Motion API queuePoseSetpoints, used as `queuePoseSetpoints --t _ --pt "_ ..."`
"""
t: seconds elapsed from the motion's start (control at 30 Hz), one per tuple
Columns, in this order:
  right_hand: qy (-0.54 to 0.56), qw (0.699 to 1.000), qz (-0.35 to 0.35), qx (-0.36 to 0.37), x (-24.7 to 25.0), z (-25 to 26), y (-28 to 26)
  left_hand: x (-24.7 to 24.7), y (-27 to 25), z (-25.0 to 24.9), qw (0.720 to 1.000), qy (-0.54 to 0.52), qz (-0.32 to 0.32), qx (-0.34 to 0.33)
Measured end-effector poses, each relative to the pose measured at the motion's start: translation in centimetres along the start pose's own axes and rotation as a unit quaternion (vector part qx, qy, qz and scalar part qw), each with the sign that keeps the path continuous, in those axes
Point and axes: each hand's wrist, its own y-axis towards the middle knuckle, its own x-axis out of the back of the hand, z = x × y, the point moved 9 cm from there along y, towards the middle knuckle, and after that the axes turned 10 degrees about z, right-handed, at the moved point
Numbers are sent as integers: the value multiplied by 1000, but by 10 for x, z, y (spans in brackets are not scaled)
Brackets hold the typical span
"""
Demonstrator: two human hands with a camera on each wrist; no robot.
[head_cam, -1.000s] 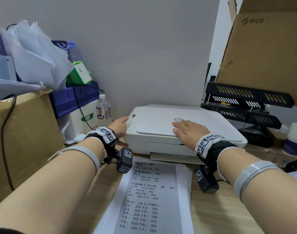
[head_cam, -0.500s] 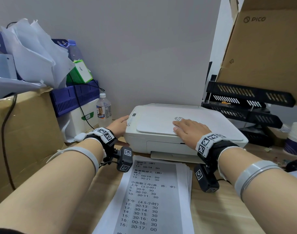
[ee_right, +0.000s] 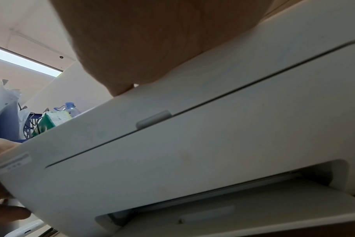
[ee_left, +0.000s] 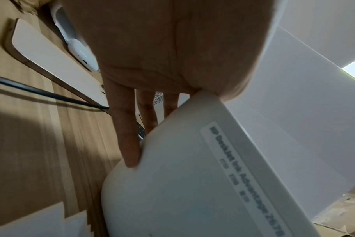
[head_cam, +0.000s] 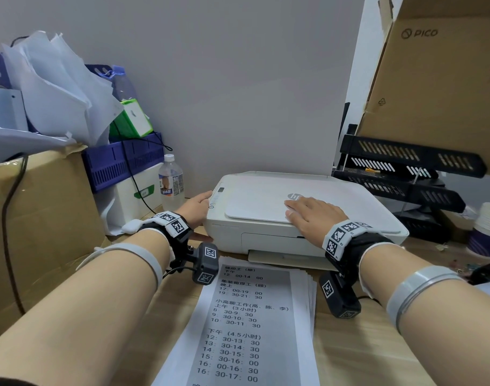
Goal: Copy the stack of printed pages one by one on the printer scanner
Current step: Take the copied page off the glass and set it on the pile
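Observation:
A white printer [head_cam: 349, 210] sits at the back of the wooden desk with its scanner lid [head_cam: 255, 207] down. My right hand [head_cam: 313, 215] lies flat on the lid's front edge, fingers straight. My left hand [head_cam: 197, 207] rests against the printer's left side by the control panel. In the left wrist view its straight fingers [ee_left: 128, 136] press on the printer's side wall [ee_left: 192, 184]. The right wrist view shows the printer front [ee_right: 192, 152] under my palm [ee_right: 142, 40]. The stack of printed pages [head_cam: 255, 324] lies on the desk in front of the printer, between my forearms.
A water bottle [head_cam: 170, 182], a blue basket [head_cam: 121, 160] and a cardboard box [head_cam: 43, 218] crowd the left. Black letter trays [head_cam: 405, 174], a PICO carton [head_cam: 438, 79] and paper cups [head_cam: 486, 232] stand at the right. The printer's output tray [head_cam: 282, 257] juts toward the pages.
Both hands stay where they were on the printer. Only the head view shifts slightly.

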Motion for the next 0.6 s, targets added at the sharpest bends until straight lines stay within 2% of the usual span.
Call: queuePoseSetpoints --t 0.47,0.6 --pt "7 1000 3 -6 2 1 -3 1 0 4 1000 4 1 10" --pt "5 1000 23 -6 3 0 -3 2 0 2 1000 3 -4 0"
